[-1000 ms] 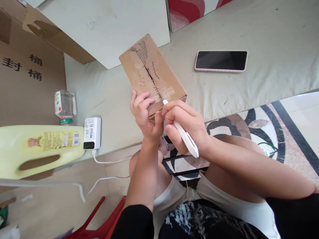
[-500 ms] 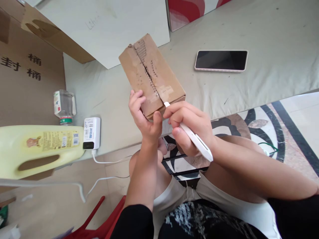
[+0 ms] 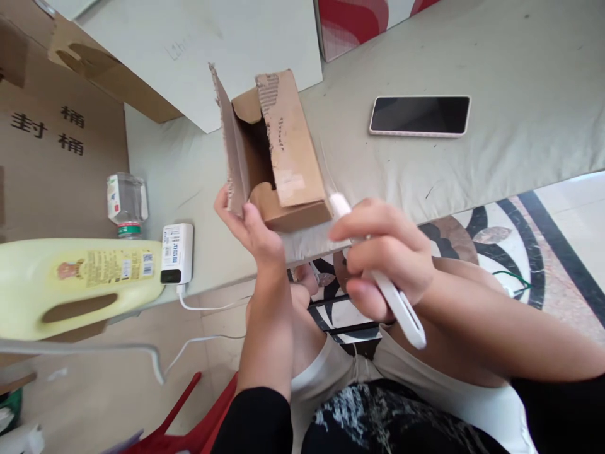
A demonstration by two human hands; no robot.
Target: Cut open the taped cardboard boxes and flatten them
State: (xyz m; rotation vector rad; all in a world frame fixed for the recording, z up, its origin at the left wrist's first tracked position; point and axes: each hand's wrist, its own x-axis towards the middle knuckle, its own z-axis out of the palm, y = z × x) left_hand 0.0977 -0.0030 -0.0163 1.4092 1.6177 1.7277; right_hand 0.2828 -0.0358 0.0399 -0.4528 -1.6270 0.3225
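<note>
A small brown cardboard box (image 3: 297, 145) is tilted above the cloth-covered surface, its left flap raised and its right flap partly lifted along a torn seam. Dark shadow fills the gap, so its contents are hidden. My left hand (image 3: 258, 230) grips the raised left flap at the near corner, thumb on the inner side and fingers behind. In my right hand (image 3: 387, 252) is a white utility knife (image 3: 401, 312), its tip pointing up and left, just to the right of the box and apart from it. The fingers are slightly blurred.
A phone (image 3: 420, 115) lies on the grey-green cloth (image 3: 510, 82). To the left are a power bank (image 3: 177, 252) with a white cable, a clear bottle (image 3: 127, 202) and a yellow jug (image 3: 28, 271). White (image 3: 246, 38) and large brown cartons (image 3: 51, 183) stand behind.
The box's flaps have parted and the left one swung up, held by my left hand. My right hand drew the knife away from the seam, down and to the right.
</note>
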